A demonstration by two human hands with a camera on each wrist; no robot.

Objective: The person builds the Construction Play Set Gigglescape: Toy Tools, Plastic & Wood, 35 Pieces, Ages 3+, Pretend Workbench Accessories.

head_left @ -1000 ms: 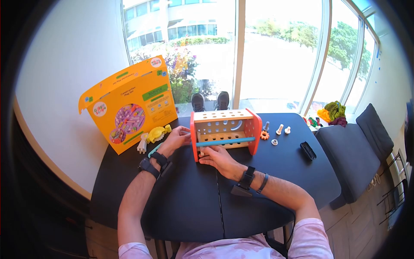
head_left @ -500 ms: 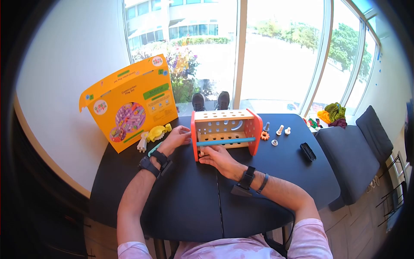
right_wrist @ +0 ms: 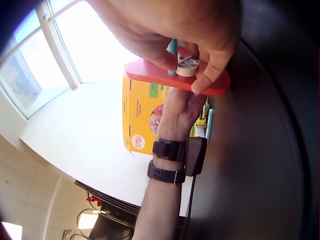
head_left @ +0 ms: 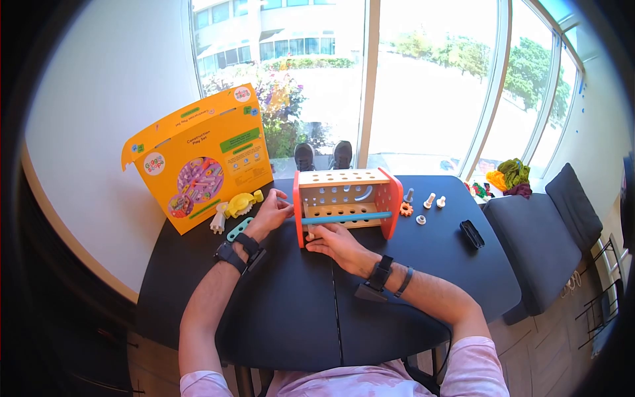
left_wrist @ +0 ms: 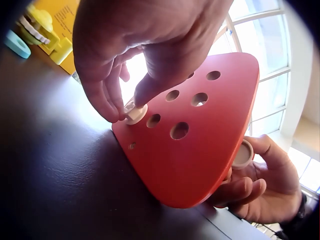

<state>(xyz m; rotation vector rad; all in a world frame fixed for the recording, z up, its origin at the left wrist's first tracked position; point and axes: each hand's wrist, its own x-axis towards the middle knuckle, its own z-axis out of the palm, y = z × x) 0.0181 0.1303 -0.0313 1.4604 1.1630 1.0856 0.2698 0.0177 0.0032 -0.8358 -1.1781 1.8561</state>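
Note:
A toy box with red end panels [head_left: 395, 205], a perforated cream top [head_left: 342, 176] and a blue bar [head_left: 347, 217] stands upright. At its left end, my left hand [head_left: 270, 213] is outside the panel; in the left wrist view it pinches a small cream piece [left_wrist: 135, 114] against the holed red face [left_wrist: 192, 150]. My right hand [head_left: 340, 246] reaches to the inner side of that panel, below the bar. The right wrist view has its thumb and fingers gripping a cream round piece [right_wrist: 187, 68] beside the blue bar [right_wrist: 172, 52].
An orange box [head_left: 198, 159] stands at the left, with yellow and white toys [head_left: 239, 204] and a teal strip [head_left: 239, 229] near it. Right of the toy lie an orange gear [head_left: 406, 209], several small pegs and nuts, and a black case [head_left: 472, 233].
My left hand has tilted slightly, with its fingers lifted a little, and more of the teal strip shows beside the wrist. The right hand and the toy box are about where they were.

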